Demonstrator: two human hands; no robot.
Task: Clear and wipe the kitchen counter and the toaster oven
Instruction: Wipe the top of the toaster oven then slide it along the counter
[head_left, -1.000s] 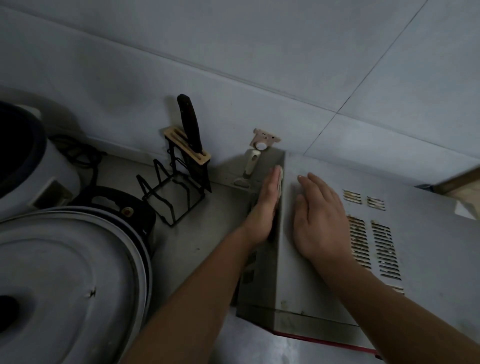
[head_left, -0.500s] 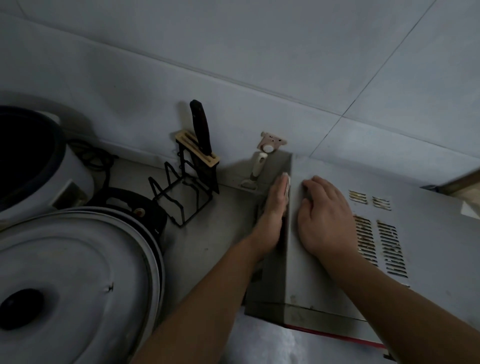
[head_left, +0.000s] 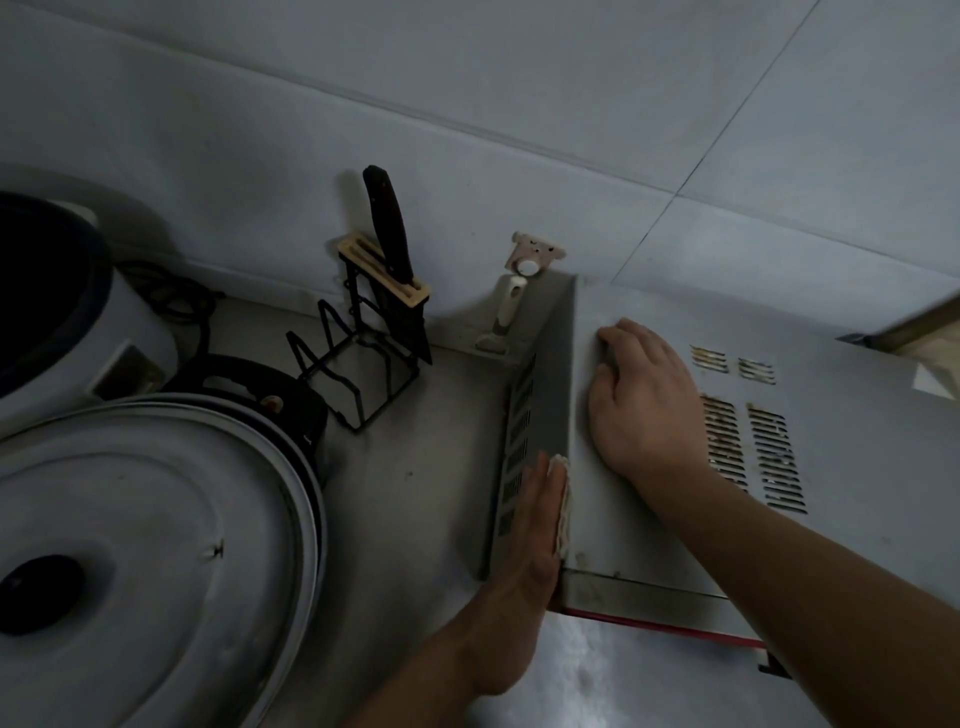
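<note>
The toaster oven (head_left: 649, 467) is seen standing on the kitchen counter (head_left: 415, 519), its back against the tiled wall, and it is taken here as the landmark. A pale cloth (head_left: 562, 512) is pressed flat against the oven's left side wall, near the front corner, by the left hand (head_left: 535, 525), whose fingers are held straight along the panel; only the cloth's edge shows between palm and metal. The right hand (head_left: 639, 400) is laid on the oven's top near the left edge, with the fingers bent at the knuckles and nothing gripped, apparently to steady the casing. Stained vent slots (head_left: 753, 447) are cut into the top just right of that hand. To the left of the oven a wire rack holding a knife (head_left: 389, 234) is set by the wall, and further left a large pot lid (head_left: 150, 561) and a white cooker (head_left: 57, 312) are placed. Just behind the oven's rear left corner a small hook (head_left: 532, 254) with a hanging tool is fixed to the wall. The step in hand is judged to be the wiping of the oven's left side. The next move would call for even pressure along the slotted panel while the casing is braced from above, so that the oven is not pushed sideways; the grimy vents and the crowded counter appear not yet dealt with.
</note>
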